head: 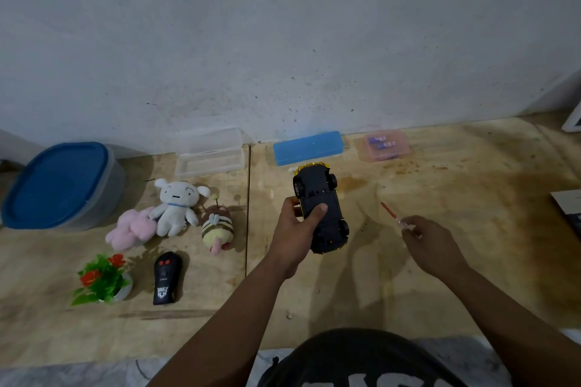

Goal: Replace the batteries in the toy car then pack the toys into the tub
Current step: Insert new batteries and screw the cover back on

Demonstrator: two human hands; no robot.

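- While the left hand [294, 226] holds the toy car [321, 207] belly-up above the tabletop [471, 261], thumb curled over the black underside, the battery hatch faces the person, presumably for unscrewing.
- Right hand's [430, 242] grip pinches the clear handle end of a small red screwdriver [391, 215], its tip pointing away toward the wall, well apart from the car; the hatch looks not yet opened.
- Against the wall, a pink-tinted case [386, 146] holds what look like blue batteries, probably the spares.
- Beside it lie a shut blue case [308, 148] and an open clear case [210, 154], seemingly empty.
- Far left, the tub [63, 185] wears its blue lid; its contents are hidden.
- Three plush toys [174, 206], a black remote [166, 278] and a small fake plant [102, 276] wait near the tub, unpacked.
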